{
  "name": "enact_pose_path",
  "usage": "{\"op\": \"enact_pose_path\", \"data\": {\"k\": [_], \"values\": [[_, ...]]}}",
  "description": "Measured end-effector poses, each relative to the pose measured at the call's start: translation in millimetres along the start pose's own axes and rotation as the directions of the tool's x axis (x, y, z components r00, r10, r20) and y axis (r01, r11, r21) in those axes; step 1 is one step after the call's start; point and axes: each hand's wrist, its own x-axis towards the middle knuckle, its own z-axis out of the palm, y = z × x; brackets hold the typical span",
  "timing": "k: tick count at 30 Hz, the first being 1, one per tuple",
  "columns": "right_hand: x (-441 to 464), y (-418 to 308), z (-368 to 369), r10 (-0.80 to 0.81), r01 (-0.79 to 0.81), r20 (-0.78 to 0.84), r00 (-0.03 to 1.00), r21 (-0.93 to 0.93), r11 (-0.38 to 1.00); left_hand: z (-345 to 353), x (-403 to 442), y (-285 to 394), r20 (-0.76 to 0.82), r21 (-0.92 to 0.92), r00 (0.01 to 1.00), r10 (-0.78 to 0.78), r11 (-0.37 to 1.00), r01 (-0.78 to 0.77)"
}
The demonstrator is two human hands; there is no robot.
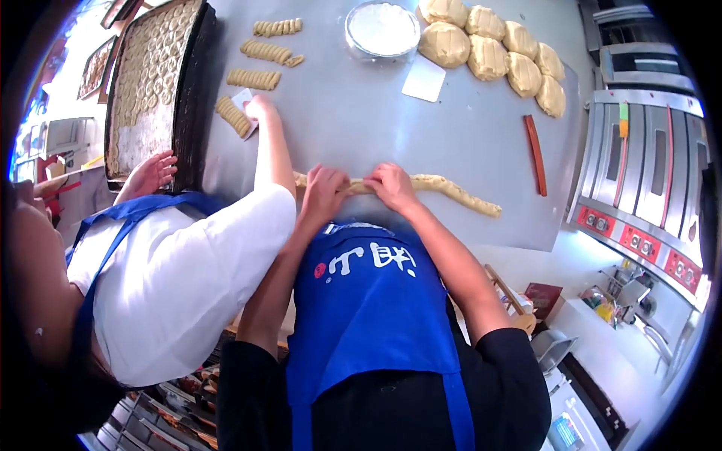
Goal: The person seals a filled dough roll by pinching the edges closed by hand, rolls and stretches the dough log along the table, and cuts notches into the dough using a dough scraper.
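A long rope of dough (459,195) lies across the metal table near its front edge, its right end tapering off. Both of my hands are on its left part, close together. My left hand (325,188) is closed round the dough, with a short piece showing to its left. My right hand (390,186) pinches the same rope just to the right of it, fingers bent. Between the two hands a thin stretch of dough is visible. The undersides of my fingers are hidden.
A co-worker at the left holds a scraper (242,101) by sliced dough (234,116). Beyond are a tray of cut pieces (178,90), a bowl of flour (382,28), a white scraper (423,80), several dough lumps (488,58) and a reddish stick (535,155).
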Motion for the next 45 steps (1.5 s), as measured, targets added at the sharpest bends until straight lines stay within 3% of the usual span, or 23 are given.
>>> {"op": "enact_pose_path", "data": {"k": [1,3,4,7,9,13,16,19,21,22,24,27,30,34,36,39,42,45], "values": [[-1.6,-3.7,3.3,0.007,-0.007,0.001,1.000,0.002,1.000,2.2,-3.7,-6.5,0.007,-0.003,1.000,0.000,1.000,0.000],[-1.4,-11.1,14.0,-0.194,0.208,-0.219,0.956,0.043,0.977,6.9,-5.8,-18.2,-0.046,-0.009,0.996,0.080,0.997,-0.081],[-1.3,-9.5,18.9,-0.196,0.210,-0.213,0.957,0.045,0.977,8.0,-3.7,-23.1,-0.047,-0.009,0.996,0.074,0.997,-0.075],[2.8,-11.1,24.1,-0.161,0.163,-0.116,0.980,0.002,0.987,2.7,5.2,-22.3,0.053,-0.042,0.999,0.009,0.999,-0.007],[6.0,-12.2,21.3,0.028,-0.026,-0.022,0.999,0.077,0.997,0.0,10.0,-15.2,-0.017,-0.185,0.998,-0.066,0.981,0.062],[8.6,-16.3,23.6,0.090,-0.084,-0.038,0.995,0.147,0.986,3.8,9.7,-7.6,0.027,-0.230,0.989,-0.147,0.962,0.149],[11.1,-15.4,24.3,0.020,-0.019,-0.016,1.000,0.038,0.999,9.9,7.6,-12.8,0.033,-0.190,0.980,-0.196,0.962,0.199],[13.6,-22.6,19.7,0.061,-0.061,0.049,0.997,0.006,0.998,-1.9,3.5,-21.5,-0.034,-0.171,0.982,-0.186,0.969,0.178],[5.9,-30.5,21.0,-0.017,0.020,-0.097,0.995,0.034,0.999,-14.3,-8.2,-29.2,-0.115,-0.010,0.993,-0.033,0.999,0.032],[3.5,-33.7,22.5,-0.016,0.019,-0.093,0.996,0.032,0.999,-18.2,-12.8,-32.4,-0.137,0.045,0.990,0.018,0.999,-0.011],[1.1,-39.4,27.2,-0.266,0.268,-0.167,0.949,-0.011,0.963,-17.9,-17.6,-40.9,-0.053,0.061,0.998,0.024,0.998,-0.021],[4.4,-32.1,39.0,-0.203,0.204,-0.102,0.974,0.002,0.979,-15.5,-10.2,-47.9,0.049,0.006,0.998,-0.024,1.000,0.024],[9.2,-34.4,39.4,-0.178,0.177,-0.120,0.977,-0.017,0.984,-16.0,-9.7,-42.4,-0.030,-0.138,0.994,-0.104,0.985,0.099],[14.6,-47.5,46.5,-0.197,0.198,-0.171,0.965,-0.011,0.980,-16.8,-8.5,-35.0,-0.019,-0.157,0.990,-0.138,0.979,0.133],[18.1,-55.0,46.6,-0.082,0.080,-0.086,0.993,-0.023,0.997,-17.7,-6.1,-35.1,0.088,-0.091,0.969,-0.232,0.967,0.240],[22.0,-61.1,40.3,-0.024,0.023,-0.053,0.998,-0.020,1.000,-20.7,-4.8,-38.3,0.101,-0.113,0.971,-0.218,0.967,0.229],[20.7,-60.4,48.8,-0.162,0.168,-0.151,0.975,0.030,0.985,-35.4,-12.2,-37.5,-0.025,0.018,0.986,-0.165,0.986,0.165],[20.3,-59.6,57.3,-0.173,0.169,-0.167,0.971,-0.037,0.985,-63.0,-17.7,-33.8,-0.018,0.154,0.998,-0.065,0.986,0.067]]}}
